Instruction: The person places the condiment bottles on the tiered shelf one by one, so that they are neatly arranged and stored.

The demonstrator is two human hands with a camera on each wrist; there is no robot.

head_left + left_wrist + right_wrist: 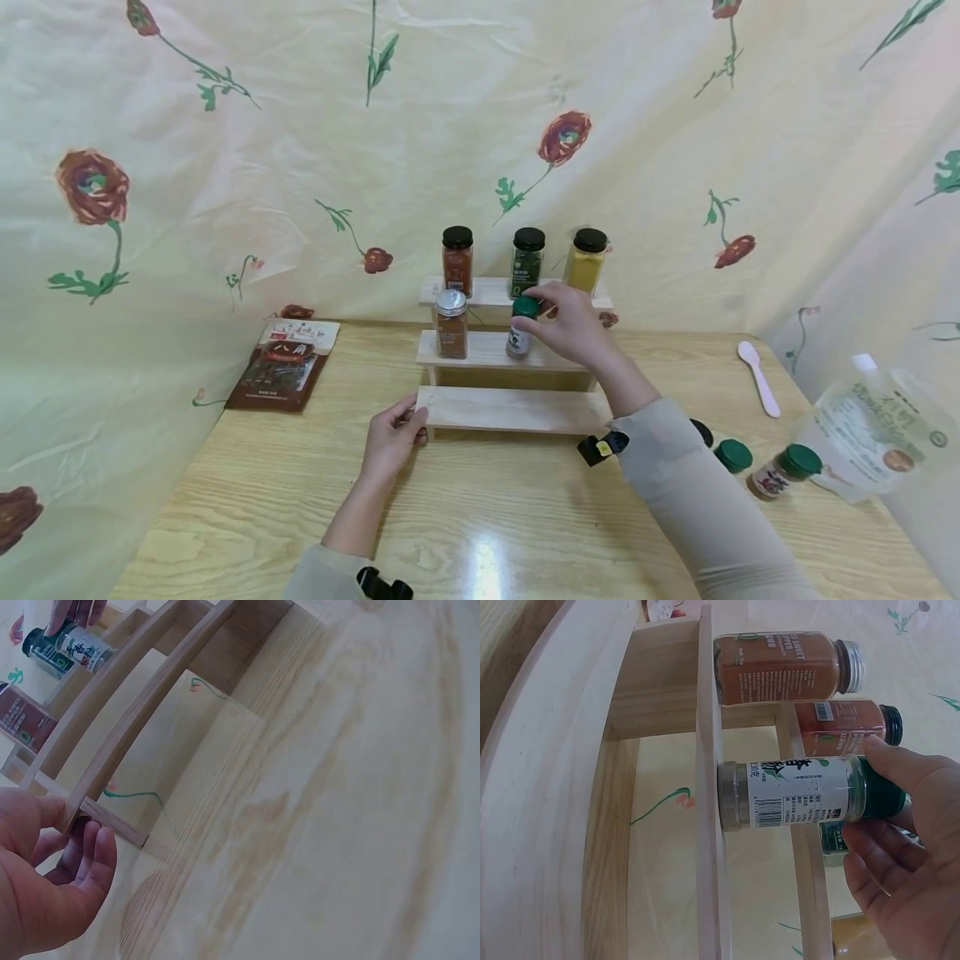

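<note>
My right hand (566,323) pinches the green cap of a small spice jar (799,793) with a white label. The jar stands upright, its base at the middle step of a three-step wooden rack (517,408). To its left on that step is a silver-capped jar of reddish-brown spice (452,325). Behind, on the top step, stand black-capped jars: a red one (457,262), a green one (527,260) and a yellow one (587,262). My left hand (392,437) grips the left end of the lowest step, thumb on top and fingers curled beneath, as the left wrist view shows.
A brown spice packet (283,367) lies at the back left. On the right are a white spoon (759,379), a clear-white pouch (873,429) and a green-capped jar (783,472). Another green cap (733,456) and a black cap (701,432) show beside my right sleeve. A flowered cloth hangs behind.
</note>
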